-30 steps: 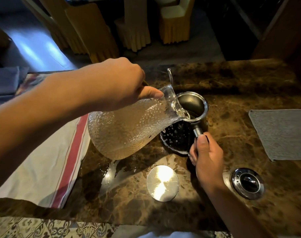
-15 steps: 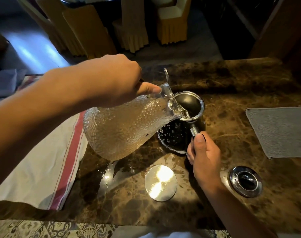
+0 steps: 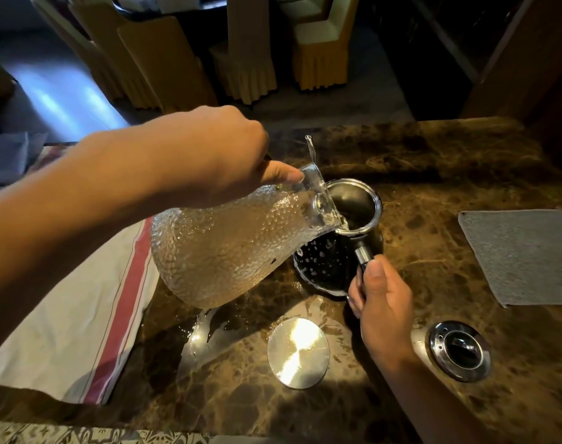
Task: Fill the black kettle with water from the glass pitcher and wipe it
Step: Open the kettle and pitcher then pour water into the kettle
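Observation:
A dimpled glass pitcher (image 3: pixel 228 248) hangs tilted on its side over the marble counter, its spout resting over the steel rim of the black kettle (image 3: pixel 329 267). Water runs from the spout into the kettle's open mouth. My left hand (image 3: pixel 209 158) grips the pitcher near its neck from above. My right hand (image 3: pixel 380 299) is closed around the kettle's black handle at its near side. Water drops speckle the kettle's black body. The kettle's round lid (image 3: pixel 459 350), steel with a black knob, lies on the counter to the right.
A grey cloth (image 3: pixel 523 256) lies flat at the right. A round shiny metal disc (image 3: pixel 298 352) sits near the front, with a wet patch beside it. A white towel with a red stripe (image 3: pixel 81 318) covers the left. Covered chairs (image 3: pixel 251 59) stand beyond the counter's far edge.
The pitcher keeps pouring at about the same tilt, with both hands in their grips; the view has shifted only slightly.

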